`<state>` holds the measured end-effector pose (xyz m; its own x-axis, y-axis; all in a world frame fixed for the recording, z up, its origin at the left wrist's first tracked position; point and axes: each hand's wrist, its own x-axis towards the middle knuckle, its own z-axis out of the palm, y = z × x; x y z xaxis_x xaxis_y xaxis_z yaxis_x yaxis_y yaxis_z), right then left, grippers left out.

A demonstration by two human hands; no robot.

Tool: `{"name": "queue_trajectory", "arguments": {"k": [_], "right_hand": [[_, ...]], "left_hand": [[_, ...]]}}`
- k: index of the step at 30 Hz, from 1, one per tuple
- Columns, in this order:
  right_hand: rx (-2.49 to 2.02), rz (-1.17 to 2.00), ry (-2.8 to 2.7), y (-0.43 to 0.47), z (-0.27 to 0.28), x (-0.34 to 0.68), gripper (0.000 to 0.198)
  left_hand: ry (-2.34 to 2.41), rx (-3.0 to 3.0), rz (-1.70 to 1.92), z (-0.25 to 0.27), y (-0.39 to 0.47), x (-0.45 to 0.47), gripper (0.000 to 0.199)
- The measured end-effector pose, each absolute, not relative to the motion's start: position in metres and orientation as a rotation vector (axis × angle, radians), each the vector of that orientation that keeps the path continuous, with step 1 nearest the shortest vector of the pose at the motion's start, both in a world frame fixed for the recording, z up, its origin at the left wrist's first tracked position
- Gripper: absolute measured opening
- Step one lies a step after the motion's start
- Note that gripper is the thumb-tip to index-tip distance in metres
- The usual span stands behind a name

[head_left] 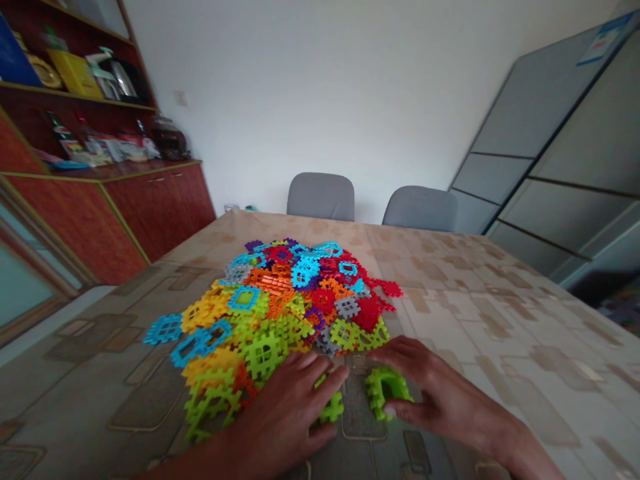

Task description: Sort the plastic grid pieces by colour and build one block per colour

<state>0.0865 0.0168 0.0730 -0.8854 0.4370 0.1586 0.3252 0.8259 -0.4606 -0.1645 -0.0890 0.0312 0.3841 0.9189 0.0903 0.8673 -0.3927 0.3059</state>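
Observation:
My left hand (300, 393) is curled over a bright green interlocking plastic piece (333, 407). That piece lies between its thumb and index finger, and the palm side is hidden. To the right, my right hand (425, 377) spans a small green block (387, 387) assembled from toothed pieces, with an opening facing me. Its thumb is on the block's near edge and its fingers reach along the far side. Just beyond both hands spreads a large pile of interlocking plastic pieces (280, 287) in several colours. A square green windowed piece (263, 353) is close to my left knuckles.
The pile rests on a table with a patterned cloth (475, 300). Two grey chairs (320, 197) stand at the far edge. A red-brown cabinet (160, 207) with bottles and a kettle is on the left. Tall grey cabinet doors (505, 127) are on the right.

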Motion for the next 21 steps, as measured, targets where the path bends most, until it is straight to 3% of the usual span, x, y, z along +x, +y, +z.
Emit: {"name": "queue_trajectory", "arguments": {"k": [6,12,21], "right_hand": [[-0.674,0.650,-2.704,0.018,0.075,0.084,0.038],[-0.692,0.593,-2.722,0.021,0.068,0.085,0.034],[-0.642,0.516,-2.676,0.023,0.059,0.086,0.030]], "left_hand": [[1.774,2.405,0.551,0.061,-0.069,-0.216,0.034],[1.910,2.312,0.343,0.059,-0.059,-0.270,0.038],[1.808,2.315,0.386,0.066,-0.069,-0.310,0.029]]}}
